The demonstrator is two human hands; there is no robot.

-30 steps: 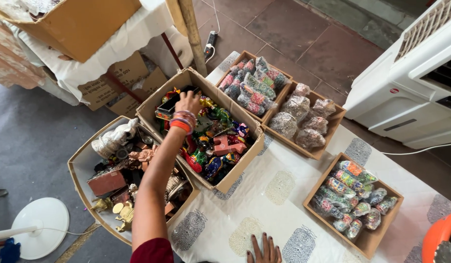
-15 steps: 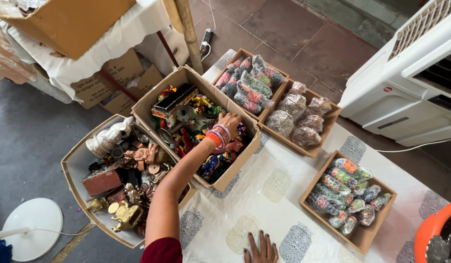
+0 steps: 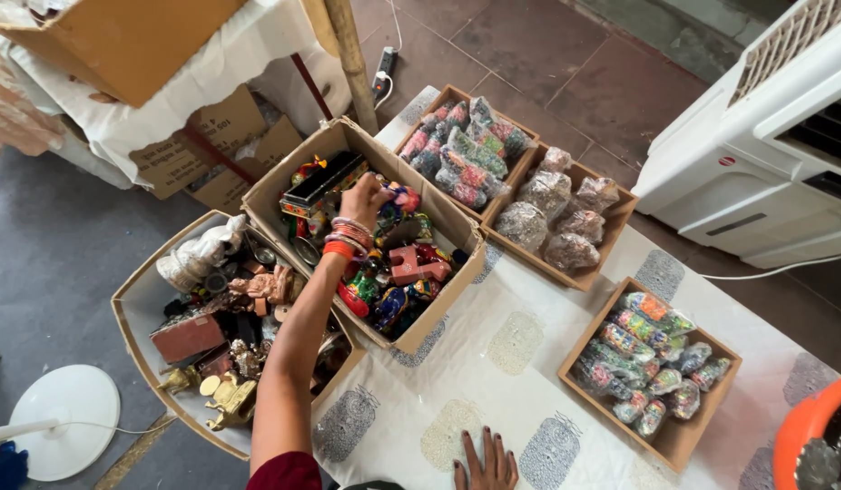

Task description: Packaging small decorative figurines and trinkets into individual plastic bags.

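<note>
Since drawing back from box's far side | left hand [image 3: 370, 192] grips colourful toy [image 3: 398, 197] | right hand [image 3: 486, 465] spread on table [image 3: 520, 381]

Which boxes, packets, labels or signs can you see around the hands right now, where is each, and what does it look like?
Open brown carton: left hand inside, among bright painted trinkets.
White-lined carton: left of it, brass and clay figurines.
Two shallow trays: colourful clear packets, grey-brown packets.
Small tray: right, multicoloured packets.
Printed brown cartons: under the far table.
Right hand: flat on the cloth.
</note>
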